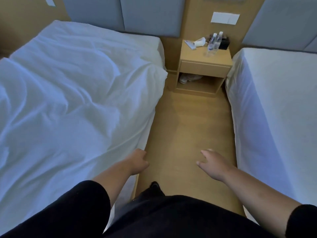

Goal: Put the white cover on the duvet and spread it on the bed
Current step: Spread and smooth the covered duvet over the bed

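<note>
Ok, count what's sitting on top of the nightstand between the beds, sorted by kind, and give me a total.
Clear water bottles: 2
White hair dryer: 1
Black box: 1
Total: 4
All stand on the nightstand. The shelf below holds something pale that I cannot identify, so it is not counted.

Duvet [68,93] in its white cover lay rumpled across the left bed [151,43], deep creases throughout. Far right corner drooped over the bed's aisle edge; near right edge hung down the side by my left hand [139,162].
</note>
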Motion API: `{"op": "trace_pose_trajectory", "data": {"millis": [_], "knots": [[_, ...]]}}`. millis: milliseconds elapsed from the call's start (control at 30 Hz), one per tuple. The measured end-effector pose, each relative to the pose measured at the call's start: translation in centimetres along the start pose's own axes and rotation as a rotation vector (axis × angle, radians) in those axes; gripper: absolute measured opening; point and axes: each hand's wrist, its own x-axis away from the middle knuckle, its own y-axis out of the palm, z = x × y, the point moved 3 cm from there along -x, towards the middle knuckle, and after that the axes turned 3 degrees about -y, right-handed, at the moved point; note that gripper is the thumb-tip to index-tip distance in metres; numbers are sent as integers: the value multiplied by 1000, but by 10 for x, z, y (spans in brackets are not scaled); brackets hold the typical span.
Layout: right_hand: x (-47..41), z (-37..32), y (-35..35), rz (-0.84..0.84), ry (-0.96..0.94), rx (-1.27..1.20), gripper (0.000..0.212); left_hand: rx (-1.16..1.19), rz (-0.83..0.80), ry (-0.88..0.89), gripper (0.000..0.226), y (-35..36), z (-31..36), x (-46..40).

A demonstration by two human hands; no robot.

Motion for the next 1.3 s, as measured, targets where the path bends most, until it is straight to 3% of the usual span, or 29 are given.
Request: {"op": "trace_pose_trajectory", "data": {"millis": [200,400,733,933,1300], "knots": [[-79,16,-80,-3,82,-49,62,-3,40,38,54,-111,52,-84],[-184,44,-148,-8,80,-110,66,34,40,62,40,-177,115,-183],[-425,68,-307,-116,-73,10,66,101,85,-131,56,-280,182,-342],[-558,31,-407,-179,-164,106,62,266,111,-240,59,-336,196,-408],[-793,-92,-461,-308,-187,154,61,325,75,-257,57,-475,142,-601]]}}
